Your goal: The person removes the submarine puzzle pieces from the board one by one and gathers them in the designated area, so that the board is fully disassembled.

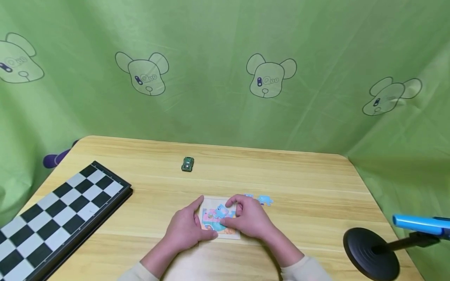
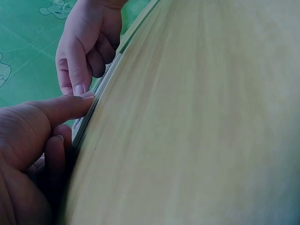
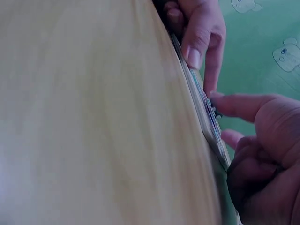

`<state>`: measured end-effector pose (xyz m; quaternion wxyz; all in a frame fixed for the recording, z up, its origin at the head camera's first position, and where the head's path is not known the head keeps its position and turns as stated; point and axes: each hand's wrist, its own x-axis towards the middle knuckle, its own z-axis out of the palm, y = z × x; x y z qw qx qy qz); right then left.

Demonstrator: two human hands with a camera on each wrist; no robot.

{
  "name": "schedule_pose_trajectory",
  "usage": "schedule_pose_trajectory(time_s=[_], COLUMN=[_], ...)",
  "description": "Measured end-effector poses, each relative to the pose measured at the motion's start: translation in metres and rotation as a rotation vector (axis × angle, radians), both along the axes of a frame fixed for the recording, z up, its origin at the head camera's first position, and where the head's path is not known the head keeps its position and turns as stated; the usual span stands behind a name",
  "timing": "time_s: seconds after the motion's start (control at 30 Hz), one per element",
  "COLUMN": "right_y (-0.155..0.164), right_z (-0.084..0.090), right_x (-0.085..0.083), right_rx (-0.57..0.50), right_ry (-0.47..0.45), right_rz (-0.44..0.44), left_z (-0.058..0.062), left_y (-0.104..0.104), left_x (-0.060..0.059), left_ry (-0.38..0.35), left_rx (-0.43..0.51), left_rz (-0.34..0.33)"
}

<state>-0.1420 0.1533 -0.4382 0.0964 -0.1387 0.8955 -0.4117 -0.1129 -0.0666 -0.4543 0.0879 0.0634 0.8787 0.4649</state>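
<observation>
A small framed jigsaw puzzle board (image 1: pixel 211 201) with a pink, blue and orange picture lies on the table in the head view. My left hand (image 1: pixel 186 228) holds it along its left side, thumb on the near edge and index finger up by the far left corner. Over the board, my right hand (image 1: pixel 247 216) pinches a blue puzzle piece (image 1: pixel 221 211) between thumb and index finger. That piece sits tilted on the picture. In the right wrist view, the board (image 3: pixel 199 101) shows edge-on, with the right thumb and finger at its top surface.
Loose blue puzzle pieces (image 1: pixel 265 200) lie just beyond my right hand, one partly hidden by it. A green toy car (image 1: pixel 188 164) stands farther back. A folding chessboard (image 1: pixel 66 210) covers the left side. At right stands a round black base (image 1: pixel 370 253) with a blue-topped arm.
</observation>
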Motion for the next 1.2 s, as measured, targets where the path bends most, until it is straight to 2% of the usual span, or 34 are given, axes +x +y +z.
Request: schedule_pose_trajectory(time_s=[0.2,0.6,1.0,1.2], right_y=[-0.006,0.005,0.057,0.085], right_z=[0.0,0.01,0.01,0.01], right_x=[0.001,0.006,0.007,0.006], right_rx=[0.021,-0.089,-0.146,-0.16], right_ry=[0.008,-0.03,0.036,0.053], right_rz=[-0.008,0.045,-0.01,-0.041], left_z=[0.0,-0.001,-0.002,-0.002], left_y=[0.0,0.001,0.0,0.001], left_x=[0.0,0.0,0.001,0.001], left_ry=[0.008,0.003,0.013,-0.006], left_rx=[0.004,-0.001,0.005,0.048], left_rz=[-0.002,0.005,0.017,0.014])
